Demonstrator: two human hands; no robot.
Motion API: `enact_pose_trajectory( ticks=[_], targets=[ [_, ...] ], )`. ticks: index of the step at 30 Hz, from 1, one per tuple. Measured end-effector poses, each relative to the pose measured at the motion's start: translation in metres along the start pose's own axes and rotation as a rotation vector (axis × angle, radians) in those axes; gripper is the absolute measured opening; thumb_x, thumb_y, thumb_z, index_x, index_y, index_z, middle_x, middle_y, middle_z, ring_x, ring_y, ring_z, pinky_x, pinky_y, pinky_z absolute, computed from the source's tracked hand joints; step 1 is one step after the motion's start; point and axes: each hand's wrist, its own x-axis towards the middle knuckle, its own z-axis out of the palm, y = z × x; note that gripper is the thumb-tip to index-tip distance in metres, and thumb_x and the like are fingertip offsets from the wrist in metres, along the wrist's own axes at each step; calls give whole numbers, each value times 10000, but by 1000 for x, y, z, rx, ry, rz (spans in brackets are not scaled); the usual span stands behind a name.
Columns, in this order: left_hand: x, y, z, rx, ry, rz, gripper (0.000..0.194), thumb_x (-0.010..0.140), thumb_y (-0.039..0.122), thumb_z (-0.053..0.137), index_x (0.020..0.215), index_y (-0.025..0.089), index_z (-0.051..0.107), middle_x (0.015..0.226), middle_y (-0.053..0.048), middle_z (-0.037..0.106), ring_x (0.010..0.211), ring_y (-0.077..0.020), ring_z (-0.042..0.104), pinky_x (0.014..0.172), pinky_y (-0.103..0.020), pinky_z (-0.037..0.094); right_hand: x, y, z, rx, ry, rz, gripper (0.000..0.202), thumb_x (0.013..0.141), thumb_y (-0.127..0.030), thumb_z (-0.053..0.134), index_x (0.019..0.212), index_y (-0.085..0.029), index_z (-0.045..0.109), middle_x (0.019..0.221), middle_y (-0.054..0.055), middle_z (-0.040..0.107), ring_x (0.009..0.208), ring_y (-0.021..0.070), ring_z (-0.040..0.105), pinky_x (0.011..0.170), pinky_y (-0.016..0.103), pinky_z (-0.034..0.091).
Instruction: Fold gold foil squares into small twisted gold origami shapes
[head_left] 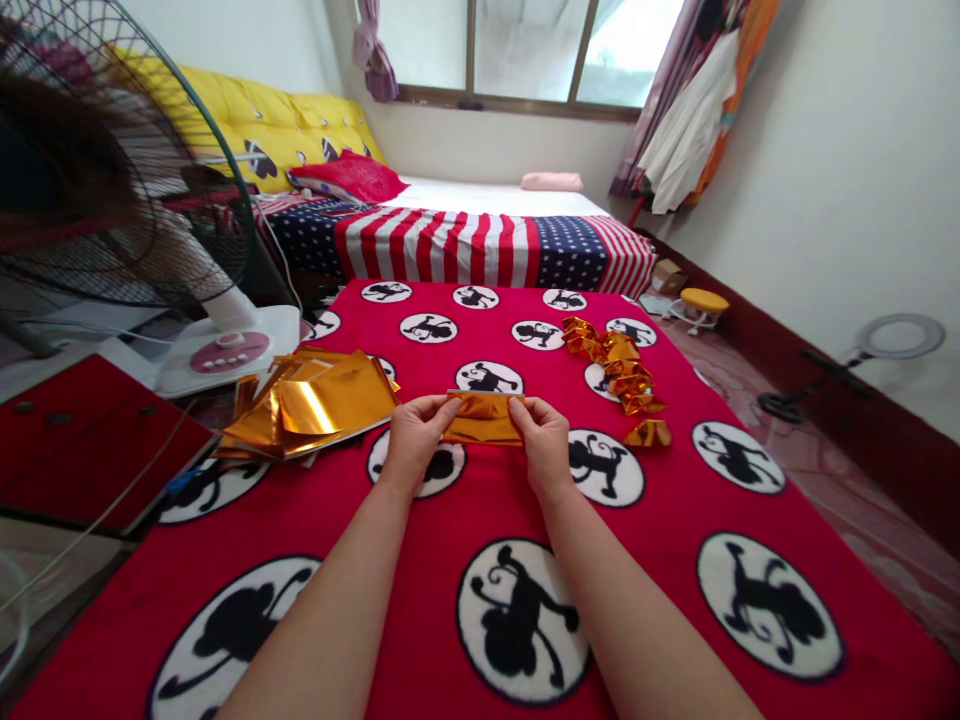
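Between my two hands, above the red cloth with monkey prints, is a partly folded sheet of gold foil paper. My left hand pinches its left end with thumb and fingers. The right end is pinched the same way by my right hand. A loose pile of flat gold sheets lies to the left of my left hand. Several folded gold pieces sit in a row at the right, beyond my right hand, with a separate one nearest to me.
At the left stand a large fan and a red box. A bed with a striped, starred cover is behind the cloth. On the right floor are a yellow stool and a ring light.
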Motion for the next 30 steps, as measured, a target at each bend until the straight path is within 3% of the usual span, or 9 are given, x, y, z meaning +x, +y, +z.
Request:
enact_pose_trajectory(
  ticks=[30],
  targets=[
    [1, 0, 1, 6, 42, 29, 368, 655, 447, 803, 817, 120, 753, 739, -58, 752, 645, -176, 684, 598, -247, 544, 0, 1, -1, -30, -13, -17, 244, 736, -414, 745, 745, -176, 693, 670, -15, 661, 613, 138, 594, 612, 258, 496]
  ],
)
